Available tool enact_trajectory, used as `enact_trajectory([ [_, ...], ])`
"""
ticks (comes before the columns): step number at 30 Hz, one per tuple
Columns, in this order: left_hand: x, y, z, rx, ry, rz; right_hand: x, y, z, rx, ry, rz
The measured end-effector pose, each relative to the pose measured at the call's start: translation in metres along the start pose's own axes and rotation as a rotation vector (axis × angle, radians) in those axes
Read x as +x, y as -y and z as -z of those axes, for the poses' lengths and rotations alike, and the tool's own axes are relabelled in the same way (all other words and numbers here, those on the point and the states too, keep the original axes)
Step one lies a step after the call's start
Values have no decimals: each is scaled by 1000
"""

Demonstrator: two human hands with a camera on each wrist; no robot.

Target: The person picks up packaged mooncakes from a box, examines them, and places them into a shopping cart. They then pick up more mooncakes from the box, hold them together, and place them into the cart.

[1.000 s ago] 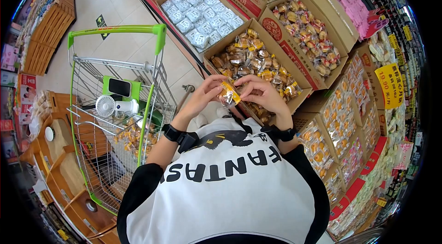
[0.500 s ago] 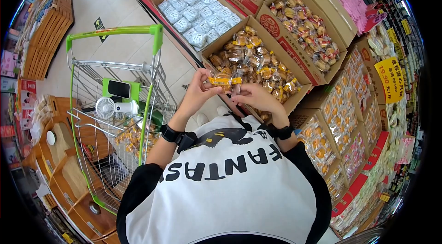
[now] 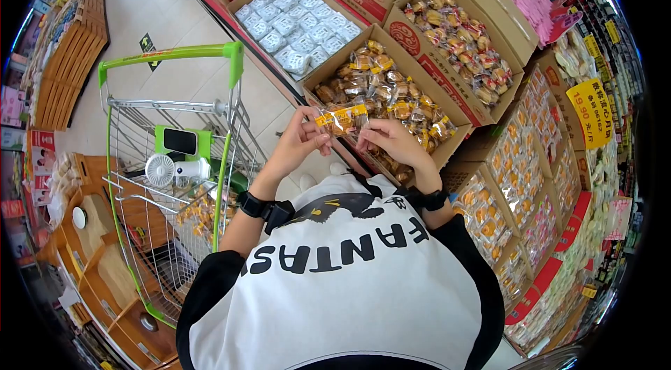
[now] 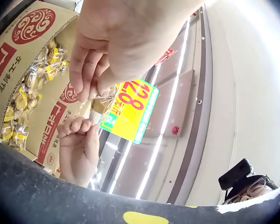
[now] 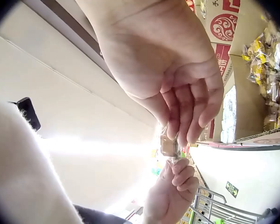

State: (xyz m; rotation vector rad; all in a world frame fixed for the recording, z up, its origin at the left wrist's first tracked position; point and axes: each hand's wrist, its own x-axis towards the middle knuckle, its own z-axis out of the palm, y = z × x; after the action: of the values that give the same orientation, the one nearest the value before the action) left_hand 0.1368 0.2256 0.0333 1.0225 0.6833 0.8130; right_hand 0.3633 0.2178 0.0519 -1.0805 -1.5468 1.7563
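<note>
Between my two hands is a small mooncake (image 3: 342, 120) in a clear wrapper with a yellow printed band. My left hand (image 3: 297, 143) pinches one end of the wrapper between thumb and fingers, and my right hand (image 3: 397, 145) pinches the other. The wrapped cake lies stretched level, yellow band upward, close over the near corner of an open carton (image 3: 458, 141) of similar wrapped mooncakes. In the left wrist view the cake's brown side (image 4: 99, 108) shows through the film. The right wrist view shows its pale underside (image 5: 168, 146) between both sets of fingertips.
A shopping cart (image 3: 234, 62) stands at my left, with a small white fan (image 3: 161, 167), a phone (image 3: 180, 140) and bagged goods inside. Beyond the carton are a box of white packets (image 3: 300, 20) and more mooncake cartons. Stacked trays of packets (image 3: 517, 160) fill the right.
The mooncake was tilted between my hands and has turned level, its yellow band now facing up. My hands have moved slightly apart, and my head view has shifted a little.
</note>
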Motion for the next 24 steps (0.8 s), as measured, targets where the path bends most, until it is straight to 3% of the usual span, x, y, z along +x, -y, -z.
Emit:
enact_trajectory([
  [18,4,-12,-7,52,70,12,-9,13,13,-124,-136,30],
  [21,6,-15,-9,48,100,30,-10,9,17,-66,-148,43],
  [24,8,-17,-11,81,130,121,-11,9,19,-217,-84,107],
])
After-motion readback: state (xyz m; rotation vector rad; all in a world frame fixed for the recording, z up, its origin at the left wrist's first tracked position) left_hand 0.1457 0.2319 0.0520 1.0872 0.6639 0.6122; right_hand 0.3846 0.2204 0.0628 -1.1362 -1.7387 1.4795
